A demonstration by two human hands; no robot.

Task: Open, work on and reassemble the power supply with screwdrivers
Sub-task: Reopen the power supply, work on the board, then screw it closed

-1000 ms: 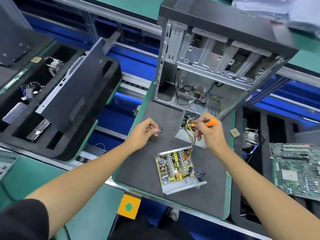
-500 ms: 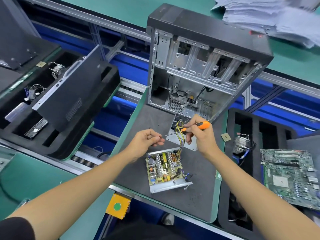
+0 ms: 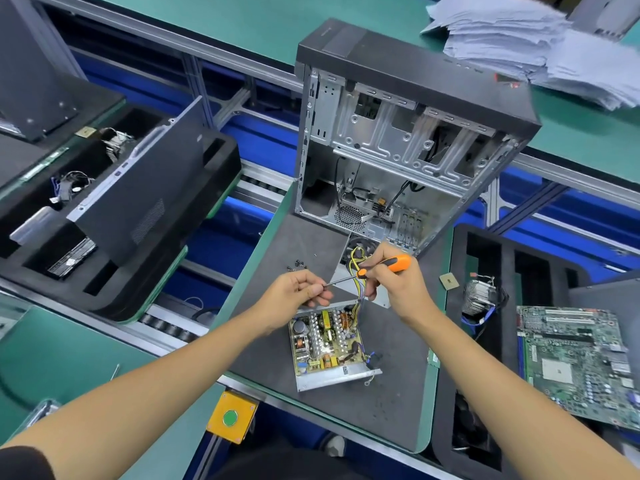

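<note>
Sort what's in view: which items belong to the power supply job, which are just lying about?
In use: power supply board, orange screwdriver, loose screws, left hand, right hand.
Lying about: computer case, motherboard, paper stack, heatsink.

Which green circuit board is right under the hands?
The open power supply board, in its metal tray on the grey mat, below both hands. The bigger motherboard lies off to the right.

We find no text, brand or number that we can read. The computer case [image 3: 398, 60] bears a faint mark near the left end of its top panel, and the motherboard [image 3: 578, 362] carries print, both too small to make out.
</note>
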